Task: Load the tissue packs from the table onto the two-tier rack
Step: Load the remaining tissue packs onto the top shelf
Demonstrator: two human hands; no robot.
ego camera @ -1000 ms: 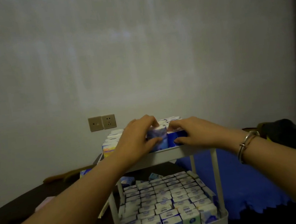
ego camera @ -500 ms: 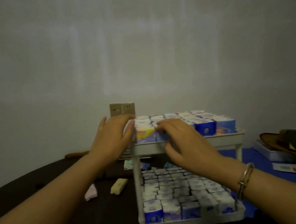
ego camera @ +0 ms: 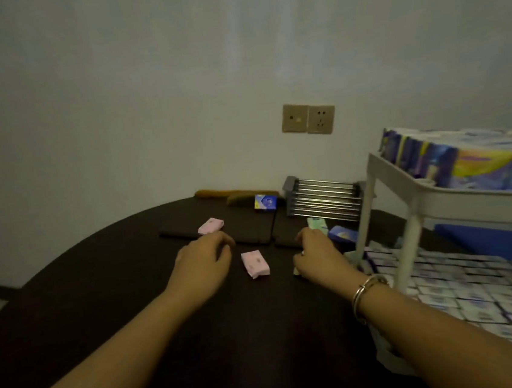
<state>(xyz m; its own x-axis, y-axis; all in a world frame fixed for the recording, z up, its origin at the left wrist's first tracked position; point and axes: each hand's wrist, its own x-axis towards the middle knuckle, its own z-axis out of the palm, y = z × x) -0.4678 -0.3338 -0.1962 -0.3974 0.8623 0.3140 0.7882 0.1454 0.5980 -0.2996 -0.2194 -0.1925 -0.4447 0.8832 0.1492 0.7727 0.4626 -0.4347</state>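
Neither hand holds anything. The left hand (ego camera: 203,264) hangs over the dark worktop (ego camera: 102,304) with its fingers loosely curled, its grip closed on nothing. The right hand (ego camera: 316,255) reaches forward, palm down, fingers bent; whether something pale at its underside is pinched or only lying beneath it cannot be told. A metal bangle (ego camera: 365,294) circles the right wrist.

Between the two hands a pink pack (ego camera: 255,264) lies flat on the worktop, just beside the left fingers and apart from the right hand. A second pink pack (ego camera: 210,225) lies farther back, just beyond the left hand, on a dark flat board (ego camera: 245,226). Just ahead of the right fingertips lie a green pack (ego camera: 318,223) and, next to it, a blue pack (ego camera: 342,235) near the rack's leg. Another blue pack (ego camera: 265,202) stands at the far edge of the worktop, beside a metal roll-up grid (ego camera: 323,197).

The white rack (ego camera: 406,197) stands at the right. Its upper tier is packed with blue and yellow packs (ego camera: 466,162) standing on edge; its lower tier (ego camera: 479,290) is covered with rows of white-and-blue packs. On the wall (ego camera: 143,95) behind, a pair of beige sockets (ego camera: 308,118) sits above the grid.
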